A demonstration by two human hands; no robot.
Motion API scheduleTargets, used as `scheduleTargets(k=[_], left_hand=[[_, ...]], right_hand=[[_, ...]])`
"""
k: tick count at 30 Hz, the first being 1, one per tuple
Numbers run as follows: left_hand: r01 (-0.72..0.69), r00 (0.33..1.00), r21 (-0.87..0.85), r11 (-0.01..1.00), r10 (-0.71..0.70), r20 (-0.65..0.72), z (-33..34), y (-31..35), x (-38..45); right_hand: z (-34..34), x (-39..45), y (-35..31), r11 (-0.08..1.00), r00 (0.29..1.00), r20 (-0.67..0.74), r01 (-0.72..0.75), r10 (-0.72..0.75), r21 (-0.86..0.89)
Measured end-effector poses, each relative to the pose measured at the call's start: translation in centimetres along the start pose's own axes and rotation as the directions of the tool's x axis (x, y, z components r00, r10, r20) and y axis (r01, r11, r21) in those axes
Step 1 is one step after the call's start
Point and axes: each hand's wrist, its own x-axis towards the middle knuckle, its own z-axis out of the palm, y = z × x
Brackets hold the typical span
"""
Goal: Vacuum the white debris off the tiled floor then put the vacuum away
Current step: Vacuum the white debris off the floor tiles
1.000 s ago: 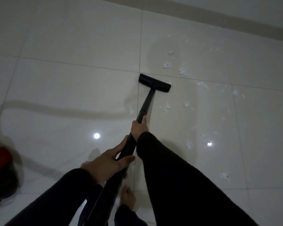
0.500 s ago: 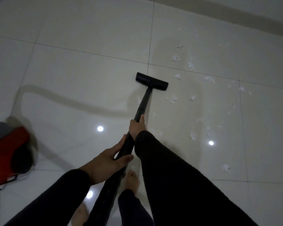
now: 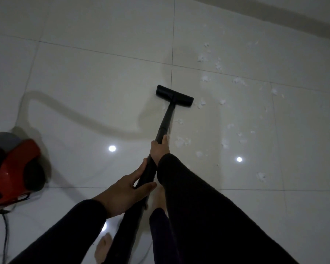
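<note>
A black vacuum wand (image 3: 165, 124) runs from my hands down to a flat black floor nozzle (image 3: 174, 95) resting on the glossy white tiled floor (image 3: 88, 77). My right hand (image 3: 159, 148) grips the wand further down; my left hand (image 3: 125, 193) grips it closer to me. Both arms are in dark sleeves. White debris (image 3: 202, 104) lies just right of the nozzle, with several more scraps (image 3: 218, 66) scattered beyond and to the right. The red and black vacuum body (image 3: 11, 172) sits at the left edge.
A dark power cord (image 3: 6, 229) trails from the vacuum body at lower left. My bare feet (image 3: 103, 246) stand on the tiles beneath the wand. A darker baseboard strip (image 3: 274, 16) runs along the far wall at top right. Two ceiling lights reflect in the floor.
The nozzle has been drawn back toward me across the tile joint. The view has shifted left, bringing the red vacuum body further into sight. Both hands keep their grip.
</note>
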Motion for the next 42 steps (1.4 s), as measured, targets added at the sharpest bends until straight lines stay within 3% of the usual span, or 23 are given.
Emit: scheduleTargets(k=[6, 11, 16, 22, 42], left_hand=[[0.005, 0.999, 0.040, 0.999, -0.007, 0.039, 0.2, -2.9, -0.9], [0.014, 0.996, 0.071, 0.997, -0.020, 0.088, 0.2, -4.6, -2.7], [0.010, 0.993, 0.152, 0.988, -0.027, 0.112, -0.4, -6.4, -5.1], [-0.002, 0.988, 0.136, 0.991, -0.019, 0.156, -1.2, -8.2, -8.1], [0.020, 0.988, 0.137, 0.990, -0.040, 0.148, 2.7, -12.0, -11.6]], right_hand=[[1.0, -1.3, 2.7, 0.986, 1.000, -0.003, -0.018, 0.018, -0.163], [2.4, -3.1, 4.8, 0.999, 0.998, -0.050, -0.034, 0.032, -0.032], [4.1, -4.4, 7.1, 0.998, 0.998, -0.065, -0.007, 0.003, -0.064], [6.6, -6.1, 9.3, 0.991, 0.993, -0.089, -0.070, 0.081, 0.111], [7.3, -7.9, 16.0, 0.985, 0.993, -0.087, -0.062, 0.077, 0.163]])
